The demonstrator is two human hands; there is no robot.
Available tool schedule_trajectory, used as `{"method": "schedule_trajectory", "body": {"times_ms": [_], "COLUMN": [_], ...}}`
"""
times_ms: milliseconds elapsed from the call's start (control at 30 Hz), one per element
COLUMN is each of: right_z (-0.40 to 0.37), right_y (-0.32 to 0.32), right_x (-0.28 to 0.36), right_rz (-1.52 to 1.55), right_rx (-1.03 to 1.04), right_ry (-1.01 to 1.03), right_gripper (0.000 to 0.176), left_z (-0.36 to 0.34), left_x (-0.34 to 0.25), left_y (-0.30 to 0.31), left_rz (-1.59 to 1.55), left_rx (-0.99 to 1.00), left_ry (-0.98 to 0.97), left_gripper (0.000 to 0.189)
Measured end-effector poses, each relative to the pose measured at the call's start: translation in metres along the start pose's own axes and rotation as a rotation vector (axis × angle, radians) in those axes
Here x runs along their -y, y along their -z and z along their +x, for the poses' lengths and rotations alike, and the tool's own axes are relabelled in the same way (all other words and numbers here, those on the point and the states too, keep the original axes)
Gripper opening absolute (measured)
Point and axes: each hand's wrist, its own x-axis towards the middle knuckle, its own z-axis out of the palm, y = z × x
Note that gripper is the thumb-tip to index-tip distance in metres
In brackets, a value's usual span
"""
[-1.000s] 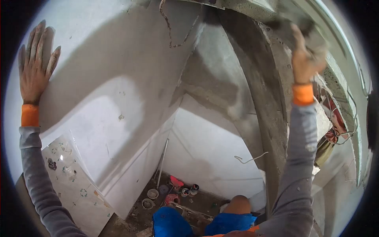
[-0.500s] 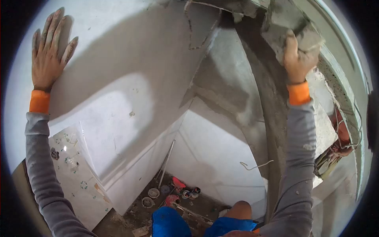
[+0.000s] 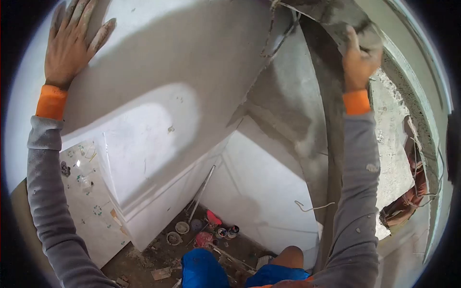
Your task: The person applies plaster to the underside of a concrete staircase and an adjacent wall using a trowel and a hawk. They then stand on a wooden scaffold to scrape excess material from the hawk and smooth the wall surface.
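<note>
My left hand (image 3: 72,45) lies flat against the white wall (image 3: 158,53), fingers spread, its fingertips at the top edge of the view. Up at the right, my right hand (image 3: 361,65) is closed around a flat grey plastering trowel (image 3: 356,17) smeared with mortar. The trowel is against or close to the wet grey mortar along the upper wall edge; its outline blends into that surface and contact cannot be made out. A twisted cord (image 3: 271,33) hangs between the hands.
Below right is a broken opening with reddish-brown pipe or cable (image 3: 410,199) and loose wire. A bent wire (image 3: 312,207) sticks out of the wall. A speckled panel (image 3: 91,206) leans at left. Cups (image 3: 182,227), cans (image 3: 226,232) and a pole (image 3: 201,189) stand below near my knees.
My right hand has moved slightly up and left with the trowel. The left hand appears higher and further right, as the whole view has shifted; it stays flat on the wall.
</note>
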Motion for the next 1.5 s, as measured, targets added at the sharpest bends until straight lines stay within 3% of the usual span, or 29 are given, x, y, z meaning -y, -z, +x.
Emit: {"method": "schedule_trajectory", "body": {"times_ms": [33,133,300,400,433,533,667,700,733,833,900,933,967,1033,1067,1133,1167,1200,1233,1333,1367,1500], "right_z": [-0.005,-0.011,-0.008,-0.013,-0.017,-0.015,-0.012,-0.016,-0.021,-0.030,-0.025,-0.024,-0.025,-0.032,-0.034,-0.034,-0.037,-0.035,-0.031,-0.025,-0.025,-0.025], "right_y": [0.003,-0.004,-0.039,-0.013,-0.007,-0.027,-0.057,-0.046,-0.035,-0.023,-0.049,-0.062,-0.076,-0.075,-0.073,-0.061,-0.060,-0.060,-0.061,-0.071,-0.074,-0.081], "right_x": [0.012,0.003,0.001,-0.011,-0.001,0.001,0.022,0.016,-0.001,-0.013,-0.008,0.000,0.010,0.001,-0.002,0.004,-0.001,0.001,0.001,0.017,0.017,0.018], "right_rz": [0.106,0.149,0.239,0.240,0.412,0.121,0.293,0.146,0.207,0.490,0.188,0.034,0.521,0.322,0.221,0.213,0.268,0.321,0.119,0.032,0.012,0.091], "right_rx": [-0.075,-0.122,-0.050,-0.105,-0.109,-0.127,-0.173,-0.140,-0.146,-0.159,-0.152,-0.150,-0.166,-0.168,-0.172,-0.172,-0.158,-0.146,-0.133,-0.048,-0.088,-0.150], "right_ry": [-0.196,-0.238,-0.225,-0.129,-0.388,-0.130,-0.290,-0.190,-0.208,-0.306,-0.195,-0.147,-0.337,-0.206,-0.141,-0.242,-0.277,-0.312,-0.094,-0.346,-0.245,-0.201], "right_gripper": [0.029,0.037,0.031,0.030,0.029,0.028,0.026,0.024,0.024,0.027,0.028,0.029,0.029,0.028,0.027,0.032,0.033,0.034,0.036,0.022,0.020,0.027], "left_z": [-0.002,-0.006,-0.001,-0.002,-0.005,-0.002,-0.001,0.000,0.000,-0.005,0.016,0.017,0.018,-0.002,-0.001,0.000,0.003,0.002,0.001,0.000,0.001,0.000], "left_x": [0.001,0.003,0.003,0.005,0.005,-0.004,-0.002,-0.003,-0.002,0.004,-0.031,-0.032,-0.032,0.001,0.002,-0.004,0.002,0.003,0.004,0.003,0.001,0.003], "left_y": [-0.002,-0.008,-0.009,-0.011,-0.011,-0.003,-0.003,0.000,0.001,-0.013,-0.052,-0.052,-0.051,-0.011,-0.004,0.006,-0.040,-0.042,-0.042,-0.038,-0.035,-0.037], "left_rz": [-0.010,0.002,0.009,0.010,0.010,-0.056,0.006,0.011,0.019,0.027,-0.859,-0.876,-0.894,-0.054,-0.085,-0.144,-0.410,-0.393,-0.382,-0.349,-0.344,-0.349], "left_rx": [-0.008,-0.021,-0.061,-0.073,-0.072,-0.056,-0.015,-0.002,0.013,-0.076,-0.669,-0.683,-0.697,-0.183,-0.118,0.012,-0.461,-0.432,-0.402,-0.352,-0.344,-0.320], "left_ry": [-0.005,0.006,-0.013,-0.034,-0.034,0.027,0.015,0.012,0.015,-0.030,0.133,0.130,0.128,-0.033,-0.012,0.049,-0.045,-0.034,-0.025,-0.006,0.002,0.010], "left_gripper": [0.068,0.067,0.066,0.066,0.066,0.066,0.067,0.068,0.069,0.070,0.070,0.070,0.070,0.071,0.071,0.072,0.067,0.067,0.068,0.067,0.067,0.067]}}
